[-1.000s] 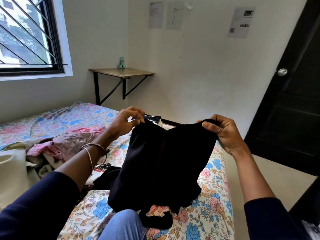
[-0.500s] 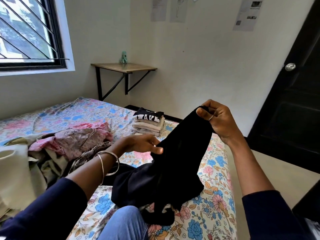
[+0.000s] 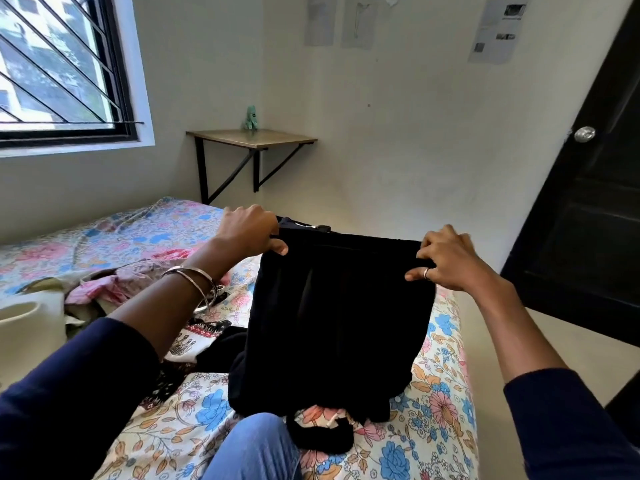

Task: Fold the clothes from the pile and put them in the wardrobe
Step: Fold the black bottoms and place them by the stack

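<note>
Both arms reach forward, forearms bare, dark blue sleeves pushed up toward the elbows. The left hand point(image 3: 247, 230) is raised with its knuckles up, thumb and curled fingers pinching the top left corner of a black garment point(image 3: 337, 320). Two metal bangles point(image 3: 202, 285) circle the left wrist. The right hand point(image 3: 446, 259) is level with the left, off to its right, pinching the top right corner, a ring point(image 3: 426, 273) on one finger.
</note>
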The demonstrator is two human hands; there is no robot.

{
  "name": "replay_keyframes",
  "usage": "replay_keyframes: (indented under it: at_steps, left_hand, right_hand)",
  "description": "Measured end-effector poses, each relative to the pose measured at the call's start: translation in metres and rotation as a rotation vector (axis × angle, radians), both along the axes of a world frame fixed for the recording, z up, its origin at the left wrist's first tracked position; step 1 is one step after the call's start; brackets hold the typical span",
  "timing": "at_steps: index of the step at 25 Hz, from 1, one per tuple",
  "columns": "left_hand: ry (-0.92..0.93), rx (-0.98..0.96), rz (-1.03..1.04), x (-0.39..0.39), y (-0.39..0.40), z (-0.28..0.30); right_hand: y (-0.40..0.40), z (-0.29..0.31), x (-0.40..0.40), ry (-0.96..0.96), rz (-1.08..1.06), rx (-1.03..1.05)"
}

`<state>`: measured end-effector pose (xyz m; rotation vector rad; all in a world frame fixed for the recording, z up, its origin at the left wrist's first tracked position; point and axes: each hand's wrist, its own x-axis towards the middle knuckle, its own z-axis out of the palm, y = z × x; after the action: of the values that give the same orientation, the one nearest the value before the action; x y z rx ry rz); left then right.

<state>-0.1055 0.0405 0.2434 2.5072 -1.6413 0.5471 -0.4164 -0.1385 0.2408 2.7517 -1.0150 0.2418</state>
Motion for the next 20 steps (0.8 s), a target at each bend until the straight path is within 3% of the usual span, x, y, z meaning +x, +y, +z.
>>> replay_keyframes:
  at_steps: [1, 3, 5, 8, 12, 15, 18, 20]
  left_hand:
    - [0.018, -0.031, -0.007, 0.004, 0.000, 0.001]
    - [0.117, -0.062, -0.045, 0.008, 0.002, 0.002]
    - [0.184, -0.061, -0.097, 0.005, 0.000, -0.001]
    - [0.279, -0.095, -0.109, -0.001, -0.001, -0.006]
    - [0.573, -0.448, -0.087, 0.004, 0.005, -0.011]
    - [0.574, -0.731, -0.121, -0.005, 0.006, -0.012]
    - [0.597, -0.858, -0.173, -0.009, 0.002, -0.013]
    - [0.749, -0.865, -0.239, -0.007, 0.000, -0.016]
  right_hand:
    - [-0.002, 0.001, -0.004, -0.025, -0.056, -0.024]
    - [-0.003, 0.006, -0.012, -0.188, -0.135, 0.140]
    - [-0.003, 0.007, -0.019, -0.375, -0.146, 0.365]
    - [0.007, 0.007, -0.023, -0.567, -0.107, 0.459]
    - [0.012, 0.006, -0.033, -0.727, 0.003, 0.556]
    - [0.015, 0.003, -0.036, -0.996, 0.118, 0.565]
    - [0.015, -0.003, -0.029, -1.299, 0.252, 0.711]
    - [0.011, -0.008, -0.023, -1.413, 0.232, 0.823]
